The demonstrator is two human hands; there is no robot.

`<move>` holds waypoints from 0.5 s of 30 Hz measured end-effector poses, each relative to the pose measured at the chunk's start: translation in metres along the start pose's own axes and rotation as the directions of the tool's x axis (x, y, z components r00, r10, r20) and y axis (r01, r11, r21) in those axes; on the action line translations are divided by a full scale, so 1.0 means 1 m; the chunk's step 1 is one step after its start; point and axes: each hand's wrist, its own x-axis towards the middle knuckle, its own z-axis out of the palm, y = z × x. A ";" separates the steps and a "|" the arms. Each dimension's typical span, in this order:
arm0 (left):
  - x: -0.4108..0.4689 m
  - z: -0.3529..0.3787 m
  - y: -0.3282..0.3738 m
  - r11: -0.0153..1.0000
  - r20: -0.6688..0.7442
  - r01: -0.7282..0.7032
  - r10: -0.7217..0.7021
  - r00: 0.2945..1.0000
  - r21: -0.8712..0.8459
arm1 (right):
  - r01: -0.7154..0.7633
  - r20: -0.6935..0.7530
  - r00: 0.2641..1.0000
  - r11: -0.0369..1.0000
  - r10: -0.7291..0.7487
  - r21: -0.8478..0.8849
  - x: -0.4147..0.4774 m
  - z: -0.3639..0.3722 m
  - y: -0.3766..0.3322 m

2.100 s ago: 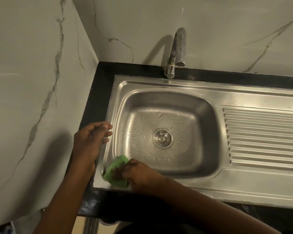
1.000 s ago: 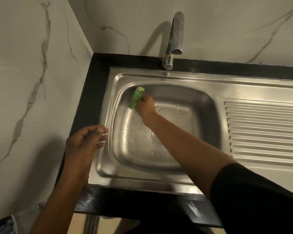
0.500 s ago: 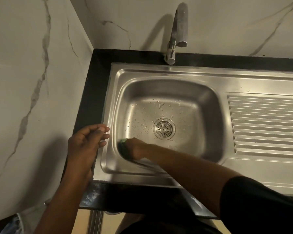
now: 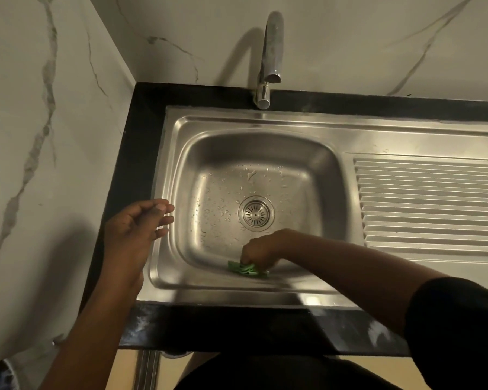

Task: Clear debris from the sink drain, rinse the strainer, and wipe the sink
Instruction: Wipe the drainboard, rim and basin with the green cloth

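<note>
head view: your right grip (image 4: 258, 250) pinches a crumpled green scrub cloth (image 4: 247, 269), half hidden beneath it, at the near wall of the stainless steel sink (image 4: 265, 147); left grip (image 4: 137, 223) loosely curled, empty, by the rim.

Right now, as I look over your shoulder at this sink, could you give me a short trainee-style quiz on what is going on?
1. True or false: the right hand presses a green scrub pad against the near wall of the sink.
2. Where is the strainer? A) seated in the sink floor B) on the drainboard C) on the black counter
3. Fill in: the left hand, holding nothing, is at the sink's ___ rim.
Key: 1 true; 2 A; 3 left.
</note>
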 end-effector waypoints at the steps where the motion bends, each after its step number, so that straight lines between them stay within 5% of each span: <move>1: 0.000 0.003 0.000 1.000 0.010 0.008 -0.008 1.000 -0.003 | -0.008 0.006 1.000 1.000 0.008 0.014 -0.007 0.007 0.008; 7: -0.003 0.024 0.001 0.999 0.041 0.021 -0.020 0.999 -0.037 | -0.172 0.140 0.977 0.982 0.159 0.083 -0.049 0.030 0.051; 12: -0.003 0.033 0.002 0.999 0.045 -0.006 0.009 0.999 -0.053 | -0.236 0.235 0.932 0.954 0.275 -0.183 -0.072 0.019 0.075; 15: -0.005 0.041 0.001 0.998 0.043 0.000 0.002 0.999 -0.060 | -0.263 0.207 0.931 0.946 0.300 -0.188 -0.074 0.011 0.073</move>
